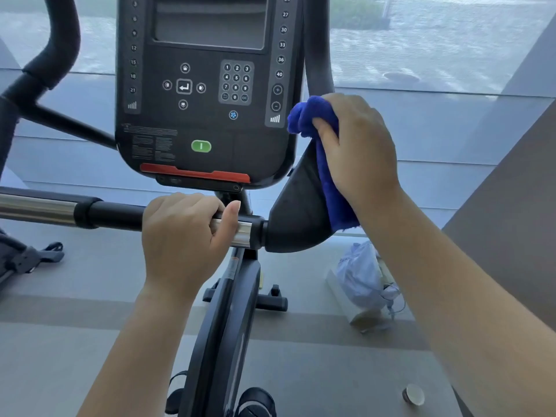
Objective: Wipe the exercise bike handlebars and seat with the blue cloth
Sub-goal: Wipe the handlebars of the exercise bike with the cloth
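Gym floor (90,326) by the window, my left hand (183,239) gripping the handlebar (111,215), right hand (358,149) squeezing the blue cloth (328,176) against the bike's right handle (294,218).

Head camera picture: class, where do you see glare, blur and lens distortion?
Head view: glare streaks the chrome bar beside the left hand; the window scene is hazy; the wide-angle lens bends the frame edges; the blue cloth in the right hand stays sharp.

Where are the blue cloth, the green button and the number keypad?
blue cloth (329,176): head view, on its hanging middle part.
green button (201,146): head view, on its centre.
number keypad (236,82): head view, on the middle key.
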`<state>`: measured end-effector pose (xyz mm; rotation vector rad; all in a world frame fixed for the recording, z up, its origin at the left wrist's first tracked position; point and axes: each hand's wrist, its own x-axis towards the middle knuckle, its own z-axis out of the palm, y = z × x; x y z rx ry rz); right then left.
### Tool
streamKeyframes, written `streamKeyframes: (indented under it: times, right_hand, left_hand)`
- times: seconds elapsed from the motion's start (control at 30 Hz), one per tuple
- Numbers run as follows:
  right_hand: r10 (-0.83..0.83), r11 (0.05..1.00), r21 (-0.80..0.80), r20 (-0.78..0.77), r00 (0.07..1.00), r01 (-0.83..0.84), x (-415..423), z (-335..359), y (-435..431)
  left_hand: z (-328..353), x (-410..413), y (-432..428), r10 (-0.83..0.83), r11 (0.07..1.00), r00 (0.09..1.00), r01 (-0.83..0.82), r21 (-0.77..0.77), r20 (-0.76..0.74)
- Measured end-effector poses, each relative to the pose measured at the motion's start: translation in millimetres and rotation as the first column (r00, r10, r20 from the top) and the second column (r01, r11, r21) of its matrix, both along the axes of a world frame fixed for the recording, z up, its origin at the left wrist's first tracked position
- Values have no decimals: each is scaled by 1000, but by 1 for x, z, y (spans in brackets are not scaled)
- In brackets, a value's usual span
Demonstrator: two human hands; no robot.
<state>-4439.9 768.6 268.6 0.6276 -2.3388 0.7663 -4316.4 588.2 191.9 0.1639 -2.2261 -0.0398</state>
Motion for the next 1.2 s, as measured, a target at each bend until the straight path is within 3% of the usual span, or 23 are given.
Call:
streamKeyframes:
  times: [0.13, 0.2, 0.3, 0.47, 0.67, 0.87, 1.03, 1.2]
  right_hand:
    - [-54, 936, 328, -234, 971, 131, 6, -4, -19]
    - [16, 926, 358, -350, 937, 118, 27, -11, -23]
    - [141, 925, 378, -389, 911, 19, 63, -28, -27]
    - [164, 931, 364, -350, 922, -28, 105, -57, -11]
    - [270, 929, 313, -218, 938, -195, 85, -57, 18]
    - [136, 989, 59, 1, 991, -135, 24, -2, 6]
    - [-53, 951, 300, -99, 994, 80, 12, 3, -24]
    - [116, 904, 423, -114, 987, -57, 57, -7, -16]
  left_hand:
    - [-1, -1, -1, 1, 1000, 1000, -1, -4, -28]
    - [-3, -1, -3, 0, 1000, 1000, 0, 1, -8]
    - [-6, 1, -8, -7, 1000, 999, 7, -1, 34]
    - [-5, 3, -12, -76, 997, 997, 76, -22, 34]
    - [-3, 4, -11, -72, 997, 997, 73, -37, 34]
    - [-3, 4, -13, -90, 994, 996, 91, -53, 27]
    - [-3, 3, -17, -115, 990, 993, 116, -84, 16]
    - [-1, 5, -35, -128, 983, 989, 137, -124, 78]
